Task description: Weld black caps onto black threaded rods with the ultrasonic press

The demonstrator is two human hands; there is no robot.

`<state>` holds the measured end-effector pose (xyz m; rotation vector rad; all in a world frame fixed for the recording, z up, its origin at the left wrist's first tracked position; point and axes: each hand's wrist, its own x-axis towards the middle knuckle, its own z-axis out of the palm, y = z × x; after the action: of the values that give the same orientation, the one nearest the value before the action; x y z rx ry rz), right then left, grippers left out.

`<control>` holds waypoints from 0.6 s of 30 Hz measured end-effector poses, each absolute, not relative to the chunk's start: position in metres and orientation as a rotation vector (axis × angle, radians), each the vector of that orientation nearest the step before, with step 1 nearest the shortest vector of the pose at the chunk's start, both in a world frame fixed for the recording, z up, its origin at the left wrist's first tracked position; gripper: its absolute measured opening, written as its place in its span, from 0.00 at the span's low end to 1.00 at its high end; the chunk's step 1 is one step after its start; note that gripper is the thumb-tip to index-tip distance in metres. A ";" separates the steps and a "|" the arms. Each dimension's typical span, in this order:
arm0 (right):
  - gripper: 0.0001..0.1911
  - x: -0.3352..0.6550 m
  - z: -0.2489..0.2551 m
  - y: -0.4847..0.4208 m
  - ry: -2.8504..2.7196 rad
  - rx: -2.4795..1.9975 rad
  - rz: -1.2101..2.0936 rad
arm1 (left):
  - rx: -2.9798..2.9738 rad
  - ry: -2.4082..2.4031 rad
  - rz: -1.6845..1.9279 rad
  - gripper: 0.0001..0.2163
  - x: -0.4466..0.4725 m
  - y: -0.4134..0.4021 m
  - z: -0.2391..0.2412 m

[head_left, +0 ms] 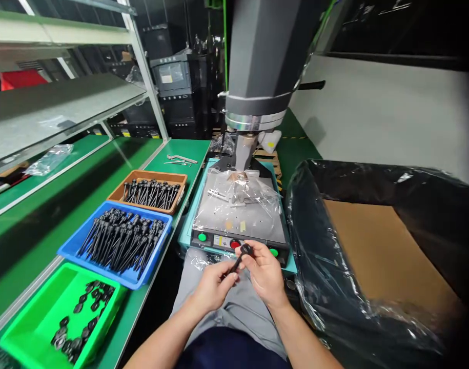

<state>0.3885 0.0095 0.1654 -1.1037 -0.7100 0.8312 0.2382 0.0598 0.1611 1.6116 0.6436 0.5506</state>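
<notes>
A black rod with a wider round head (245, 250) is held between both hands above my lap, tilted with its head up and to the right. My left hand (216, 283) is closed around the thin shaft. My right hand (265, 270) pinches the head end with thumb and fingers. Just beyond my hands is the front panel of a press-like machine (219, 215), with a red button (235, 244) and green buttons (202, 237). The machine's horn (243, 151) points down over a small fixture (238, 197) on the plate, partly under clear plastic.
At left on the green bench stand a green bin (30, 318) of small black parts, a blue bin (70, 245) and a brown bin (117, 192) of black rods. Tools (181, 160) lie behind them. At right is a plastic-lined box (311, 246) with cardboard inside.
</notes>
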 end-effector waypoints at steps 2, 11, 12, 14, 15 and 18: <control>0.22 0.382 0.167 0.019 -0.619 -1.025 0.976 | 1.443 0.677 0.490 0.17 0.232 0.057 0.161; 0.24 0.364 0.160 0.045 -0.752 -1.088 1.367 | 1.014 0.794 0.435 0.19 0.198 0.060 0.164; 0.25 0.358 0.158 0.047 -0.771 -1.120 1.336 | 1.089 0.832 0.470 0.17 0.194 0.060 0.163; 0.25 0.345 0.152 0.050 -0.815 -1.180 1.256 | 1.280 0.907 0.518 0.13 0.187 0.059 0.160; 0.25 0.338 0.149 0.052 -0.839 -1.203 1.216 | 1.359 0.939 0.521 0.12 0.183 0.058 0.158; 0.24 0.324 0.139 0.056 -0.917 -1.222 1.189 | 1.457 0.997 0.492 0.10 0.167 0.055 0.155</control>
<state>0.3240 0.0556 0.1395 -1.2222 -0.9169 1.1890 0.1671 0.0555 0.1552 1.4573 0.9970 0.4916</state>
